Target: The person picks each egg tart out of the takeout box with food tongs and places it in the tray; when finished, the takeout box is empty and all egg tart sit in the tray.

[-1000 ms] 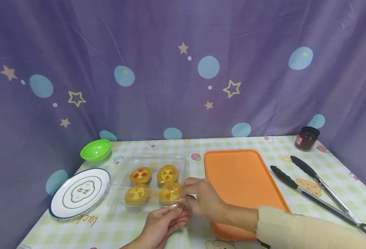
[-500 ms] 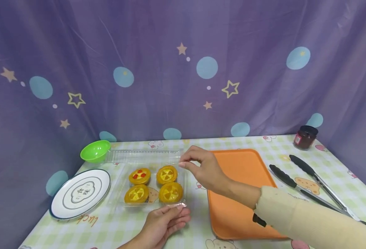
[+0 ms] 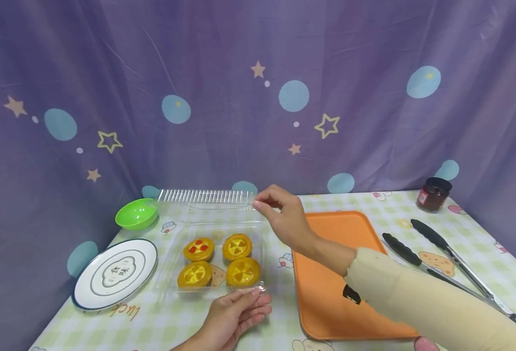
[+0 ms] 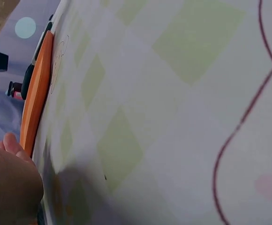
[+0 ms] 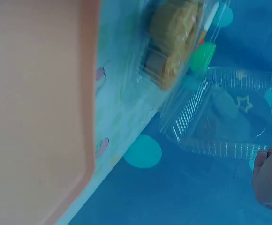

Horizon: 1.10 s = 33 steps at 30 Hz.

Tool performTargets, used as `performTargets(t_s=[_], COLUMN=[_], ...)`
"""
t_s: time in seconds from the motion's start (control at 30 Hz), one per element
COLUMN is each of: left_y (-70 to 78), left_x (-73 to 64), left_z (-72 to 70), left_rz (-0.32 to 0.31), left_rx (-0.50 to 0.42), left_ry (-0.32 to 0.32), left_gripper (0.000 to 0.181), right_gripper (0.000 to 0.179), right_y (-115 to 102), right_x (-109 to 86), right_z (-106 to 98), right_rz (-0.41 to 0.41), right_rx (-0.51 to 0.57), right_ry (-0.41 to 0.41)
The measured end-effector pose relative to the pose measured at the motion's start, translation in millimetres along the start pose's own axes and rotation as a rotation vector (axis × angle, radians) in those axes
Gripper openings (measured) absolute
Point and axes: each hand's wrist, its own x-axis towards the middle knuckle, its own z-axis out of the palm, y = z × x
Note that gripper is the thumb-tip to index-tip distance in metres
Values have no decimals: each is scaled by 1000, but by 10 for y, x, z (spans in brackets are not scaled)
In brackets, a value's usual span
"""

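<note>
Lid (image 3: pixel 207 196) pinched up in right hand (image 3: pixel 286 217); left hand (image 3: pixel 236 314) pinches box (image 3: pixel 196 290) corner, probably to steady it (see-through, looks light). Four tarts (image 3: pixel 242 271) sit inside.

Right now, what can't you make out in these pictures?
Head view: part of the orange tray, behind the right sleeve; jar label, too small to read.
Left wrist view: part of the left hand, beyond the left edge.
Right wrist view: details of the tarts, blurred.
</note>
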Motion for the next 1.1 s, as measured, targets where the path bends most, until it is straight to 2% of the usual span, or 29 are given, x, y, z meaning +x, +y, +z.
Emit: performTargets(t_s=[0.07, 0.2, 0.3, 0.47, 0.6, 0.9, 1.1], left_y=[-3, -6, -12, -26, -25, -7, -18], left_x=[5, 18, 21, 20, 22, 22, 27], left_z=[2, 3, -2, -3, 8, 26, 26], left_rz=[1, 4, 6, 6, 1, -13, -13], left_rx=[-3, -5, -9, -18, -22, -17, -23], left_ry=[5, 12, 16, 20, 18, 25, 25], left_gripper=[40, 41, 40, 40, 42, 43, 42], right_gripper=[2, 6, 7, 7, 10, 7, 7], right_y=[7, -125, -202, 14, 219, 409, 538], right_x=[70, 192, 265, 374, 458, 643, 714], right_z=[6, 11, 25, 60, 60, 60, 96], right_rz=[17, 58, 50, 1, -6, 60, 141], right_rx=[-4, 4, 3, 8, 7, 39, 50], right_ry=[21, 62, 92, 138, 170, 254, 275])
